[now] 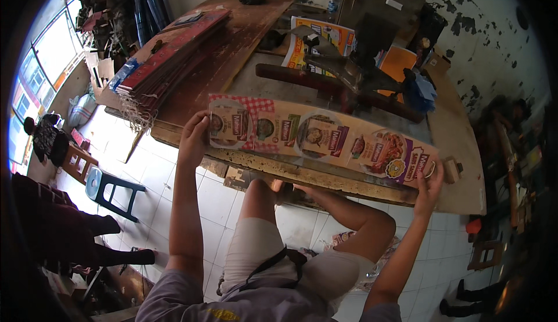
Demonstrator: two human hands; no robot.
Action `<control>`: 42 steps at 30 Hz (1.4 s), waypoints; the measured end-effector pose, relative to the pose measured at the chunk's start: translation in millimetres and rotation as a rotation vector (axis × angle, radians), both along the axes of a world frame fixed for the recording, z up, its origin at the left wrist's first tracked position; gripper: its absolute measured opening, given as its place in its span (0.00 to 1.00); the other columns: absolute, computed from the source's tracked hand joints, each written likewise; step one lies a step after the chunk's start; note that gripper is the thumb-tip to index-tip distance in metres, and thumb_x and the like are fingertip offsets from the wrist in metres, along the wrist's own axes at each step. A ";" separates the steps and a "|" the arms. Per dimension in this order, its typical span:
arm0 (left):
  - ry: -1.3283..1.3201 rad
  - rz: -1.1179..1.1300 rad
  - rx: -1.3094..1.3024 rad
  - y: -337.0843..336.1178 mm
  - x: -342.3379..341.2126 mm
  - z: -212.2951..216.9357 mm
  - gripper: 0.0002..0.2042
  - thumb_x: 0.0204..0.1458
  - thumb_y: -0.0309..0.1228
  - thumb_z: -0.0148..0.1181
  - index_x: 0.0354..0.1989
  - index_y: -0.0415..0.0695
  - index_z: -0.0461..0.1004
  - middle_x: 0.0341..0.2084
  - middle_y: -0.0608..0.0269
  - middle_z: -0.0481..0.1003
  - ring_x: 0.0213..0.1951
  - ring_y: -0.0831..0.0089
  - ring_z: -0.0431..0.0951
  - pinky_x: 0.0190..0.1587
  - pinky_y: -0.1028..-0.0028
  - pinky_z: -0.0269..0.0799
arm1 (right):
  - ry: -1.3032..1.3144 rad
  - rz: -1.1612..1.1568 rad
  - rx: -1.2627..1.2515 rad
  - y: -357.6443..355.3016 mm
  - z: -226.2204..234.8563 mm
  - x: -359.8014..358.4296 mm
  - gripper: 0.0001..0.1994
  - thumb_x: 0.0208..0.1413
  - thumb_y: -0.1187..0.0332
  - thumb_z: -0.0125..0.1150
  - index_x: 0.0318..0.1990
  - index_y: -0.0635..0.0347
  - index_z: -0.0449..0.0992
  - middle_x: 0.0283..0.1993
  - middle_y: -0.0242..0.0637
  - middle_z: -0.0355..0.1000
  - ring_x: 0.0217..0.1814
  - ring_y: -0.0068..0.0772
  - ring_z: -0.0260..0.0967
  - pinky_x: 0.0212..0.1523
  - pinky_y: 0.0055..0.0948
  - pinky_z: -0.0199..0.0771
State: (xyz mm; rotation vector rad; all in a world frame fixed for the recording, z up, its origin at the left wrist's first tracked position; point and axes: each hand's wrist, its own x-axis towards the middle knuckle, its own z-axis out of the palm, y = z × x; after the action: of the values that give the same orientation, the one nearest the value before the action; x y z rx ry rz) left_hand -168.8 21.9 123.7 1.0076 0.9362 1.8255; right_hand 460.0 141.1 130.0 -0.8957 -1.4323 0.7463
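A long printed strip [317,136] with food pictures, a red checked patch and purple labels stretches between my hands; it looks thin and glossy. My left hand [195,139] is closed on its left end, thumb and fingers at the edge. At the lower right end my right hand [429,187] grips the strip, fingers up along its edge. The strip slants down to the right above the front edge of a worn wooden table [267,168]. Behind it stands a dark metal device with a long reddish-brown bar [302,80], partly hidden by the strip.
Long red boards [174,54] with loose strings are stacked on the table's left. Colourful printed sheets [325,34] and an orange piece [398,60] lie farther back. A small wooden block [452,169] sits beside my right hand. A blue stool [110,191] and another person [64,223] are at left.
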 end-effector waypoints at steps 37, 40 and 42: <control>0.167 0.141 -0.102 -0.5 9.2 8.4 0.19 0.68 0.24 0.51 0.65 0.31 0.72 0.56 0.55 0.80 0.58 0.69 0.80 0.66 0.67 0.74 | 0.004 -0.014 -0.126 -1.5 1.7 5.7 0.37 0.70 0.67 0.69 0.80 0.70 0.59 0.70 0.42 0.74 0.67 0.27 0.72 0.69 0.29 0.68; 0.188 0.141 -0.113 -0.9 7.9 7.3 0.18 0.69 0.25 0.51 0.65 0.31 0.72 0.55 0.56 0.80 0.57 0.70 0.80 0.65 0.68 0.74 | 0.012 0.001 -0.120 -1.7 1.4 5.8 0.36 0.71 0.67 0.69 0.79 0.70 0.60 0.70 0.42 0.74 0.67 0.28 0.71 0.69 0.29 0.68; 0.199 0.143 -0.111 -1.4 3.7 4.6 0.17 0.69 0.25 0.53 0.64 0.32 0.73 0.55 0.57 0.80 0.56 0.72 0.81 0.63 0.70 0.75 | 0.014 0.011 -0.114 -1.9 3.2 4.3 0.35 0.71 0.66 0.68 0.79 0.70 0.60 0.70 0.43 0.74 0.68 0.28 0.71 0.69 0.29 0.68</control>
State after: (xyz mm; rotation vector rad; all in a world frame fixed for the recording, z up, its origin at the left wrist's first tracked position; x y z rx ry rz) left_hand -165.2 20.5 128.3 1.0903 1.2444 1.7900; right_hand 464.3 139.2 133.3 -0.9687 -1.3947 0.8480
